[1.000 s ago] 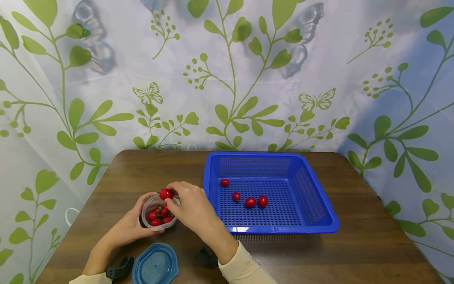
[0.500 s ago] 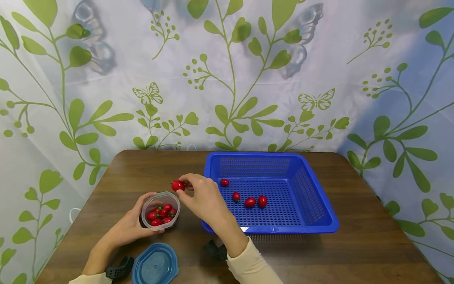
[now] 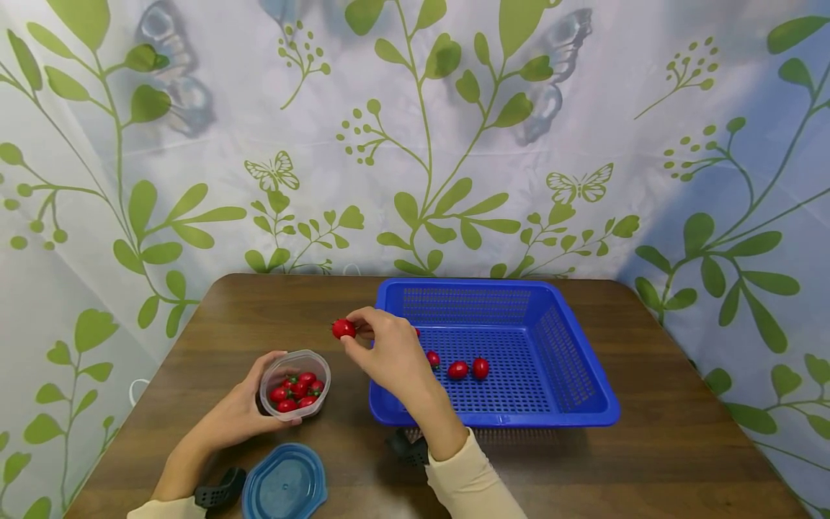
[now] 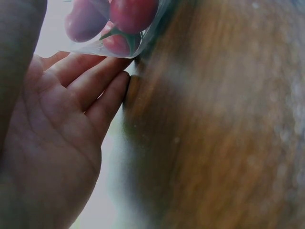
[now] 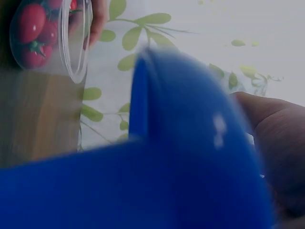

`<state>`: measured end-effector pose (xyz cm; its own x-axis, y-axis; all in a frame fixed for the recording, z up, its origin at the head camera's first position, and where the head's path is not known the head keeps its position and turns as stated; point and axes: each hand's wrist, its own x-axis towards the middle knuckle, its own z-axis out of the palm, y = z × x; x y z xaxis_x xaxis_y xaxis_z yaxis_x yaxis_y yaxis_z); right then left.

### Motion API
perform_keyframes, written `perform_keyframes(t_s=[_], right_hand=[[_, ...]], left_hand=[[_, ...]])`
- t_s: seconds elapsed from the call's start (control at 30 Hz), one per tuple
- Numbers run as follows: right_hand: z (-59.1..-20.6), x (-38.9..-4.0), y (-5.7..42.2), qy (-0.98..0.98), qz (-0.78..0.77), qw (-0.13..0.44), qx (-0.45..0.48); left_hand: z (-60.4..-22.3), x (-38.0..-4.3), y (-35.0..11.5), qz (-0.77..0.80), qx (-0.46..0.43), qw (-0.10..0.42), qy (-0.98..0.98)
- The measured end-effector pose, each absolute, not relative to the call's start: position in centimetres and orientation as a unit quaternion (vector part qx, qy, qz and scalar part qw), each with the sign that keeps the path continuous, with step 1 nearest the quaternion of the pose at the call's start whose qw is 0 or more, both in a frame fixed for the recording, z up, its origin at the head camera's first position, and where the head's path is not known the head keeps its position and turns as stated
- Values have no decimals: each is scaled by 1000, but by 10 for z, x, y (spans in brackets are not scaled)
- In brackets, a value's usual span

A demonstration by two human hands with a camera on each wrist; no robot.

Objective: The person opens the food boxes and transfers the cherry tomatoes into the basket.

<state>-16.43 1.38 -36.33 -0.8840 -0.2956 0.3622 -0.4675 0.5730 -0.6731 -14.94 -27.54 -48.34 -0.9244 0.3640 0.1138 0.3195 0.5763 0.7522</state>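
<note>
My left hand [image 3: 236, 414] grips a small clear plastic container [image 3: 275, 369] on the left of the table, thumb and fingers round its sides. Several red cherry tomatoes [image 3: 298, 391] with green stems lie inside it. Between thumb and fingertips, my right hand [image 3: 392, 353] pinches another cherry tomato [image 3: 343, 329], above the table near the left rim of a blue plastic basket [image 3: 493, 419]. Several cherry tomatoes [image 3: 457, 370] lie on the basket's floor, some partly hidden by that hand. In the right wrist view the blue basket [image 5: 190, 143] covers much of the picture; the pinched tomato is hidden there.
A blue lid [image 3: 285, 481] lies at the table's front edge, close to the left wrist. The brown wooden table [image 3: 668, 404] ends at a leaf-patterned curtain [image 3: 415, 144] behind. Dark straps [image 3: 222, 490] circle both wrists.
My right hand has lifted the cherry tomato from over the container and carried it right and slightly up, to beside the basket's rim. The left hand and container hold nearly still.
</note>
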Motion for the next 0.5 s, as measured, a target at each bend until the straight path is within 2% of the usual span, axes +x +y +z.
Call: perform_keyframes(t_s=[0.5], right_hand=[[-356,-166,31,-874,433,96,199]], left_hand=[[-481,-149,-275,411,192,26,891]])
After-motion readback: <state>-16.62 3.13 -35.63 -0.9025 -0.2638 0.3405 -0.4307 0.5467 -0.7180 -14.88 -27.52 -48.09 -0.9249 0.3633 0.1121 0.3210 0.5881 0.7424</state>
